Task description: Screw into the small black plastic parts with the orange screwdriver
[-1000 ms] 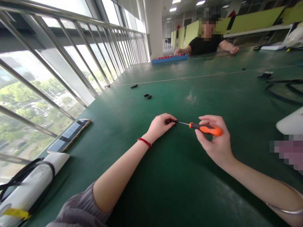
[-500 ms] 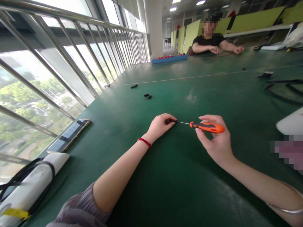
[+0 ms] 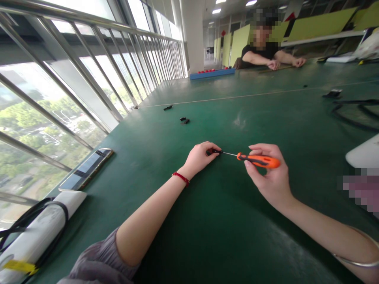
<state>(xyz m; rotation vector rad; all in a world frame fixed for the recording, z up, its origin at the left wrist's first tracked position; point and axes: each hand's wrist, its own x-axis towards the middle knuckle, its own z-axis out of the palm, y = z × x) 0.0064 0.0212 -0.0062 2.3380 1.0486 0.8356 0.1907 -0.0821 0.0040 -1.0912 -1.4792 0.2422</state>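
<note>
My left hand (image 3: 201, 156) pinches a small black part (image 3: 217, 151) just above the green table (image 3: 189, 221); fingers hide much of the part, and its exact kind does not show. In my right hand (image 3: 272, 177) is an orange and black screwdriver (image 3: 262, 160), its handle lying between thumb and fingers. The thin metal shaft points left, and its tip meets the right end of the black part. Farther up the table lie small black pieces (image 3: 185, 120) and one more black piece (image 3: 167, 107).
A phone (image 3: 86, 169) lies at the left edge by the metal railing (image 3: 89, 29), near a white power strip (image 3: 44, 232) with a black cable. A blue holder (image 3: 212, 73) with red pieces stands at the far end. Another person (image 3: 260, 53) sits across. Black cables (image 3: 355, 114) lie right.
The screwdriver handle has rolled slightly and shifted a little left in my right hand. My left hand looks unmoved. The other person's hand across the table has moved slightly.
</note>
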